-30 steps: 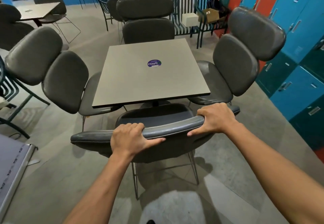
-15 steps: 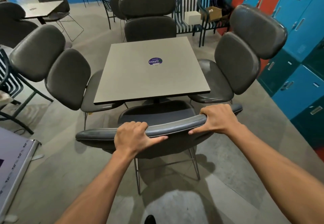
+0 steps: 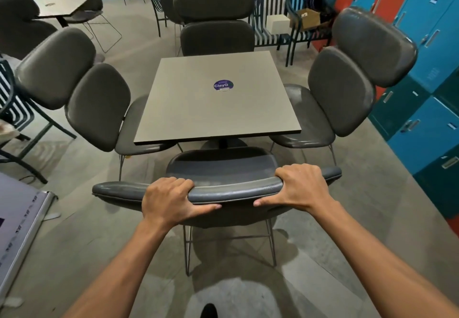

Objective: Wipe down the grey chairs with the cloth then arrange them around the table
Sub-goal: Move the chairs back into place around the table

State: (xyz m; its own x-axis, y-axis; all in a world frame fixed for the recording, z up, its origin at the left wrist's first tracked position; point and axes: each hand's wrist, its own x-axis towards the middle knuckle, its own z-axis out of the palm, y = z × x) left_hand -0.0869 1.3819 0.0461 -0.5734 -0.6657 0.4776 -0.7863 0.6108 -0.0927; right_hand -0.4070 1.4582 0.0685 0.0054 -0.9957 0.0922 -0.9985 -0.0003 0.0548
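Near grey padded chair (image 3: 221,168) pushed closer since 1 s ago; seat front now at square grey table (image 3: 218,96) edge. Left hand (image 3: 171,199), right hand (image 3: 301,187) clamp headrest. Fourth chair nearly placed; cloth unseen.

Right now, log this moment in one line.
left hand grips near chair headrest | right hand grips same | seat faces table | cloth unseen
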